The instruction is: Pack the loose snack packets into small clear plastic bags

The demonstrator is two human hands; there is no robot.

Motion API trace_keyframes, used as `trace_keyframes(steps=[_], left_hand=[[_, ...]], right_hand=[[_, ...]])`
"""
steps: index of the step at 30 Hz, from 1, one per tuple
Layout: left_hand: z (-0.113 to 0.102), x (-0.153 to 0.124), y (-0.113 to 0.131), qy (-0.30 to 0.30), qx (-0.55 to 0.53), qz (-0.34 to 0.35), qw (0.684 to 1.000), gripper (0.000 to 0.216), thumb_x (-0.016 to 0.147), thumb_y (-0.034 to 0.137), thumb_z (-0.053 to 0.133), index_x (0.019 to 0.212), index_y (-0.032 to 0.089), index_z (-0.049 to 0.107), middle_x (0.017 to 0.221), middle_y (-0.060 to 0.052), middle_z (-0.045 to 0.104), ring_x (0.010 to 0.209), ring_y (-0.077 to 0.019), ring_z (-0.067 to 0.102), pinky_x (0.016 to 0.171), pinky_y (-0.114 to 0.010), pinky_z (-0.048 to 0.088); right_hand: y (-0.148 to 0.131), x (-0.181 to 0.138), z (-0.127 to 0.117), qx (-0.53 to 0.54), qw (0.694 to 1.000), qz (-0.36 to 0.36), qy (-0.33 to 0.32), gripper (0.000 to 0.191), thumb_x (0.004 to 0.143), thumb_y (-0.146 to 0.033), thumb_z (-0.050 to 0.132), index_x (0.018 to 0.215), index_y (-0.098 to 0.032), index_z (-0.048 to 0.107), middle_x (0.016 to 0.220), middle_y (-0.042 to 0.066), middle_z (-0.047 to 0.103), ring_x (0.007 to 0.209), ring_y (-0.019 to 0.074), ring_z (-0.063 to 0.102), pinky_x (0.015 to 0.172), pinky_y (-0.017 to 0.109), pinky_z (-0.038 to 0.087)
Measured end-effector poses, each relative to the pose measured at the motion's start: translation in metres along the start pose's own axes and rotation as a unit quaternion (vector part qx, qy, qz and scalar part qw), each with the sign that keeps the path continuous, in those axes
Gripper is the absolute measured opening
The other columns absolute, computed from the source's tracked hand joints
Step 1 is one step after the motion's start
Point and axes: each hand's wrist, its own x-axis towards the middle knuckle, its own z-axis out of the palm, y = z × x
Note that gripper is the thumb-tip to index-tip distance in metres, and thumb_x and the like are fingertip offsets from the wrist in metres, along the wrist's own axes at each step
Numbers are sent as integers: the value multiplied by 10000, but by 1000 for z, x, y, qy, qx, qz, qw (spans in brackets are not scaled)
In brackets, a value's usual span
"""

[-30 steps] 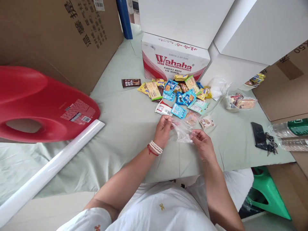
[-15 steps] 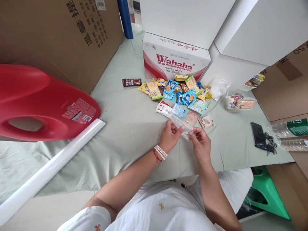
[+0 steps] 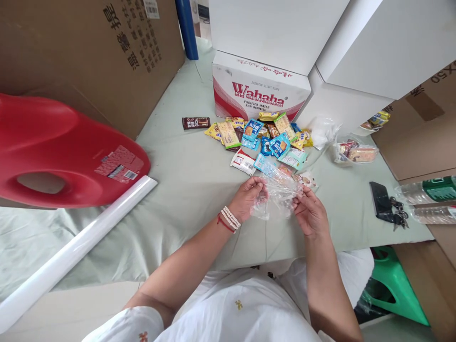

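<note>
Half a second ago we had our hands almost together with the bag [image 3: 278, 197] drawn into a narrow strip; now they stand apart and it spreads, crumpled, between them. Our left hand [image 3: 247, 197] pinches one side between thumb and fingers, and our right hand [image 3: 310, 209] pinches the other, fingers curled in (whether the bag's mouth is open, we cannot tell). The bag now overlaps the nearest snacks [image 3: 263, 135], partly covering a blue packet, while the rest of the pile lies as it did.

Ahead, the snacks and the carton [image 3: 260, 85] behind them limit our reach. The near edge of the table [image 3: 199, 190] runs just in front of our lap, and the bag is inside it. Leftward we have a wide stretch of cloth up to the roll [image 3: 78, 251] and the jug [image 3: 74, 137]; rightward, a shorter one to the phone [image 3: 380, 197] and keys [image 3: 399, 213], near the right edge.
</note>
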Motion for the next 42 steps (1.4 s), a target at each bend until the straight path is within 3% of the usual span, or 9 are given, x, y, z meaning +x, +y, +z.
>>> trace_keyframes(steps=[5,10,12,15,20,23,29,38,42], left_hand=[[5,-3,-12,57,130,88,986,382,866,581,655,968,222,574,690,53,535,523,-94,538,439,-206,387],[-3,7,-21,124,161,97,974,281,911,493,595,987,222,583,663,59,485,503,-104,482,485,-234,406],[-5,6,-19,178,237,132,946,268,871,405,645,1055,214,602,789,11,546,641,-141,547,586,-269,466],[-3,-5,-13,230,396,270,847,357,828,307,688,1164,206,620,1092,-97,581,1008,-245,574,847,-384,504],[9,-28,-11,-53,560,368,740,293,881,474,683,1039,227,692,1022,-92,628,974,-264,550,909,-433,421],[14,-30,-15,-109,618,326,707,490,845,556,715,1186,206,676,1092,-118,649,991,-287,550,863,-435,390],[10,-22,-16,-160,618,279,718,158,886,372,716,944,227,741,946,-55,706,968,-257,566,868,-425,345],[6,-12,-23,-152,482,256,824,117,917,231,606,809,192,625,840,-44,639,886,-206,580,833,-344,451],[7,-12,-23,-128,446,250,850,108,887,190,573,779,197,581,823,-26,590,819,-181,560,777,-317,453]], right_hand=[[14,-5,-1,-35,996,75,-12,629,733,-774,724,1055,-235,686,945,74,742,791,214,679,597,313,542],[17,-13,-1,-162,985,57,0,486,609,-558,913,849,-199,691,723,1,659,638,138,579,480,218,448],[16,-12,-1,-173,984,38,13,473,601,-554,911,808,-192,687,670,-18,617,596,120,543,451,211,420],[13,-9,1,-173,984,29,15,471,607,-558,899,804,-190,681,656,-21,615,576,114,542,447,213,420],[8,-9,6,-173,984,24,21,477,602,-566,890,792,-195,660,598,-28,607,519,113,525,452,234,435],[7,-10,7,-171,985,15,25,479,595,-562,892,795,-194,659,587,-33,602,511,111,524,451,232,435],[6,-6,1,-156,987,19,32,470,596,-540,897,803,-197,652,641,-23,634,527,111,529,453,232,432],[10,-9,-8,-123,991,37,25,487,627,-575,890,838,-207,651,714,-21,640,600,118,536,516,235,464],[10,-14,-9,-156,988,12,8,607,664,-635,848,1083,-233,669,1013,38,709,825,174,617,606,260,515]])
